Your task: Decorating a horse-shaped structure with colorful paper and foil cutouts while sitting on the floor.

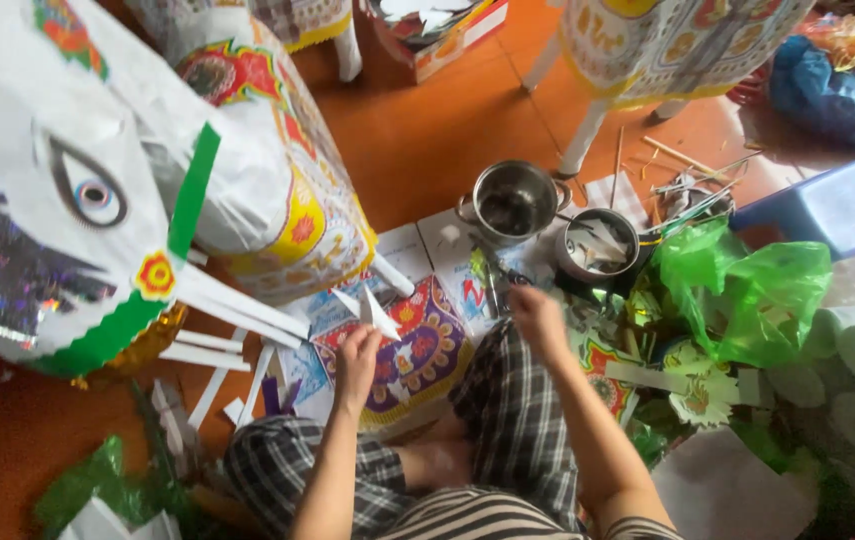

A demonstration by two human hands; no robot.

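While the person sits on the orange floor (447, 130) with knees drawn up in checked trousers, the left hand (355, 360) is raised over a printed paper sheet (417, 350) of purple, red and yellow pattern and pinches a small white paper piece (375, 310) folded to a point, its tip standing up above the fingers. The right hand (537, 315) reaches forward toward the clutter beside the pots, fingers curled; whether it has closed on anything I cannot tell, since the hand is blurred and the things under it are too small to make out. Just beyond that hand stand two metal containers side by side: a steel pot (513, 200) with two small handles, dark inside with what looks like a wet residue at the bottom, and a darker pan (597, 243) that holds a pale smear and the end of a stick or brush leaning out over its rim. To the right of the pan a green plastic bag (747, 290) lies crumpled, and behind it sits a blue plastic tub (837, 205), its contents not visible. At the left a large white paper horse head (77, 190) with a painted eye and a green band fills the view, white paper strips (237, 310) trailing from its mouth toward the left hand.
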